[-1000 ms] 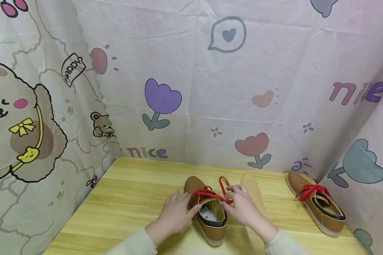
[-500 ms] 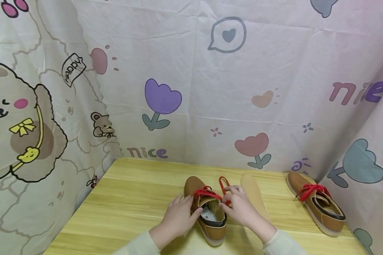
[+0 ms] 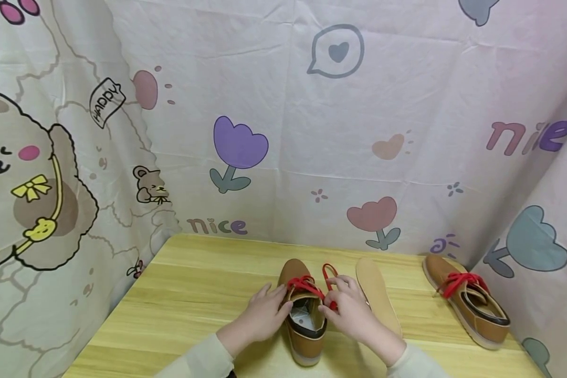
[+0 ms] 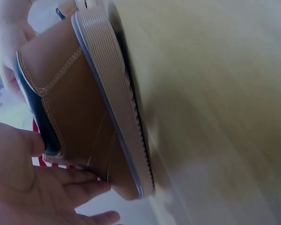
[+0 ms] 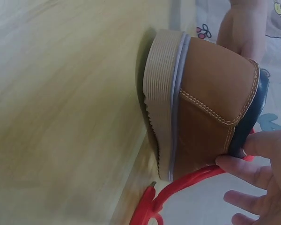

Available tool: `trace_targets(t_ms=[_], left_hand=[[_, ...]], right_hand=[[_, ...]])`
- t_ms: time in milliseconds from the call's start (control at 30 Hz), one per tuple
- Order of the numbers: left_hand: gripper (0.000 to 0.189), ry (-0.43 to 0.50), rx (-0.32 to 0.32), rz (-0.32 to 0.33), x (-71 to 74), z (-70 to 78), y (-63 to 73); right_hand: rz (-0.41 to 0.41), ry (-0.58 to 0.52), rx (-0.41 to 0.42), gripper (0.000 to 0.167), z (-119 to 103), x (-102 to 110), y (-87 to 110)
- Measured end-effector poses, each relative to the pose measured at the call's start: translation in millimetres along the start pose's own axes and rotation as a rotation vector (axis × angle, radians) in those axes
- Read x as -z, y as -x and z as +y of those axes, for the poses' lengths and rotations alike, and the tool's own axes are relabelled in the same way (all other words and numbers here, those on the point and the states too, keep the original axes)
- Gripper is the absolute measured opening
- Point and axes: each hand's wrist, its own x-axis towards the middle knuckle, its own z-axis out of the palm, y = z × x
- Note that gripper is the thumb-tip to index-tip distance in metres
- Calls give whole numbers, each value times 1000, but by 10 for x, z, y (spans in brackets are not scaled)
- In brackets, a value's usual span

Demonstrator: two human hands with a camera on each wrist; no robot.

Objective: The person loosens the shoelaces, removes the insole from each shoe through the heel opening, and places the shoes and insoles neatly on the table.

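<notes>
A brown leather shoe (image 3: 306, 347) with a black collar and red shoelaces (image 3: 303, 283) stands sole down, its toe pointing away from me. My left hand (image 3: 265, 316) holds its left side; in the left wrist view the thumb lies at the collar (image 4: 33, 101) and the fingers stretch along the upper. On the other side, my right hand (image 3: 350, 311) pinches the collar's edge near the lacing between thumb and index finger, other fingers spread. A loose length of lace (image 5: 185, 180) hangs by that hand. Inside the shoe a pale lining shows.
A tan insole (image 3: 380, 294) lies on the wooden table (image 3: 193, 294) just right of my right hand. Farther right stands a matching brown shoe (image 3: 493, 328) with its red laces tied. Printed curtains (image 3: 283, 105) enclose the table's back and sides.
The shoe has turned so that it points more straight ahead, its heel shifting left and its toe slightly right. My right hand has moved a little left with it.
</notes>
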Motion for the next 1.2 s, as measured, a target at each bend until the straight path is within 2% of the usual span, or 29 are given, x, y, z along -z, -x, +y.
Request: trace_targets(t_ms=[233,533,933,1200], left_hand=[[56,53,-34,-30,31,-112,-59],[52,66,-70,-35,49,-198,-101],[53,82,-71,-41,59,-249,-94],[55,94,-72,-25,75,-206,-47]], right_hand=[[0,17,10,30,-67,-13,0],[-33,-14,-4,31,-127,-22,0],[-14,-29,-19,31,-139,-51,4],[4,-31,-13,26,-136,-15,13]])
